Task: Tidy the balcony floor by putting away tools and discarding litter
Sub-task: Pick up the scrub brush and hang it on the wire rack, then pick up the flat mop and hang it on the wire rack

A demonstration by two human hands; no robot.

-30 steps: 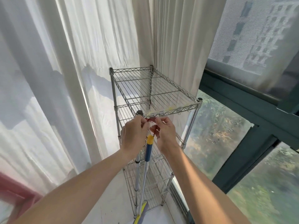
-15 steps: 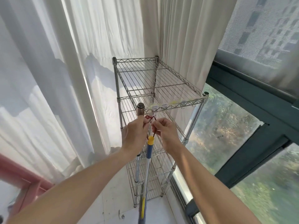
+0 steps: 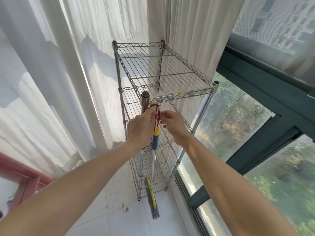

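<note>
At the centre of the frame, a red hanging loop is pinched from both sides: the left hand holds its left strand, the right hand its right strand, each grip narrow and closed on the cord. The loop's top is seen just under the front left post of the wire shelving rack. Below it the broom hangs upright (yellow-capped blue handle, grey bristles low over the white tiled floor).

- Bright daylight glows through the white curtains.
- Soft shadows fall across their folds.
- Wide-angle bending at the edges; the window view looks blurred.
</note>
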